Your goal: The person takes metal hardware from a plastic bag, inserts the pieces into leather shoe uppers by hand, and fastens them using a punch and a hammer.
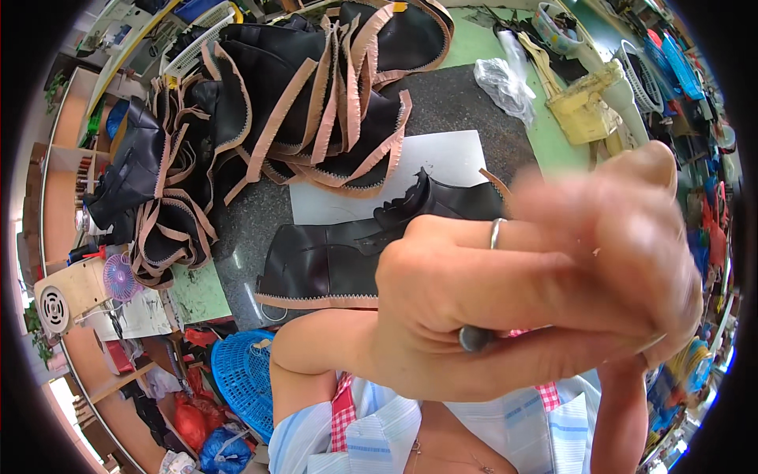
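Note:
My left hand (466, 292), with a ring on one finger, is raised close in front of me. It is closed around a dark tool with a rounded grey end (477, 339) that pokes out of the fist; the rest is hidden. My right hand (632, 237) meets its fingertips, curled and partly smeared by motion, so whatever it grips does not show. Below and behind the hands, a black leather boot upper (347, 257) with a tan zigzag-cut edge lies on the dark tabletop (253, 229), partly over a white sheet (316, 205).
More black boot uppers (284, 103) with tan edging are heaped at the back left. A clear plastic bag (505, 87) and a yellow block-like container (584, 107) lie back right. Near left are a purple fan (121, 276) and a blue basket (241, 371).

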Demonstrator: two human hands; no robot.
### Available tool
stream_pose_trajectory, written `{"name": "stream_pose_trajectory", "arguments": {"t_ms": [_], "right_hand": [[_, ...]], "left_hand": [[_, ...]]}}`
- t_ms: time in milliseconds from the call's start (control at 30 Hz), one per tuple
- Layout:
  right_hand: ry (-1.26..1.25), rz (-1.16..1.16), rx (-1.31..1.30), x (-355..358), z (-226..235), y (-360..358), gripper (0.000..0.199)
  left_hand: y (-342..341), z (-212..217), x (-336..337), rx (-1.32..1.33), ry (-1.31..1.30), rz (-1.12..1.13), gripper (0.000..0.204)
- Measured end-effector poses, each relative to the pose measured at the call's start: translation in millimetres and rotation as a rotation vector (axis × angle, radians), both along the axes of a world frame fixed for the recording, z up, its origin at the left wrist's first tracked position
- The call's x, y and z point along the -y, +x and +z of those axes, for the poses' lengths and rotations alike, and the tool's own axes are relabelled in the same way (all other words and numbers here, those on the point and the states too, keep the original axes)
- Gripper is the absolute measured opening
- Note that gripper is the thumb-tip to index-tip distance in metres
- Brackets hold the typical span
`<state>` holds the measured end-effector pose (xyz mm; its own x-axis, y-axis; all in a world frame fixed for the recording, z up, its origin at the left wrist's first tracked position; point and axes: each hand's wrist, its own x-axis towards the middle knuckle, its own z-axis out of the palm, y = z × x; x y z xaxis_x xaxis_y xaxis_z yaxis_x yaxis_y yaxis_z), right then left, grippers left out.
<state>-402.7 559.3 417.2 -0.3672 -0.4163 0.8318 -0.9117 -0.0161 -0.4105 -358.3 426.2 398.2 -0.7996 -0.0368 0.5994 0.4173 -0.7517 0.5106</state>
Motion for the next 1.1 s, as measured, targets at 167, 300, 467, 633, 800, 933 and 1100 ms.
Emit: {"name": "stream_pose_trajectory", "arguments": {"t_ms": [167, 300, 467, 633, 800, 933, 1100], "right_hand": [[-0.136, 0.344, 0.006, -61, -4, 20, 0.011], [-0.197, -0.040, 0.168, -89, 24, 62, 0.018], [-0.244, 0.068, 0.221, -255, 15, 116, 0.016], [-0.255, 0.104, 0.227, -129, 30, 67, 0.014], [-0.281, 0.171, 0.296, 0, 43, 4, 0.012], [-0.298, 0.197, 0.321, 20, 50, -19, 0.011], [-0.369, 0.275, 0.358, 31, 55, -10, 0.009]], "left_hand": [[8, 22, 37, 0.018, -0.287, 0.219, 0.011], [26, 43, 84, 0.030, -0.627, 0.555, 0.022], [112, 107, 164, -0.154, -0.904, 0.553, 0.098], [131, 100, 178, -0.192, -0.875, 0.546, 0.095], [125, 101, 170, -0.166, -0.883, 0.546, 0.091], [87, 97, 137, -0.181, -0.872, 0.530, 0.089], [82, 97, 125, -0.193, -0.919, 0.537, 0.086]]}}
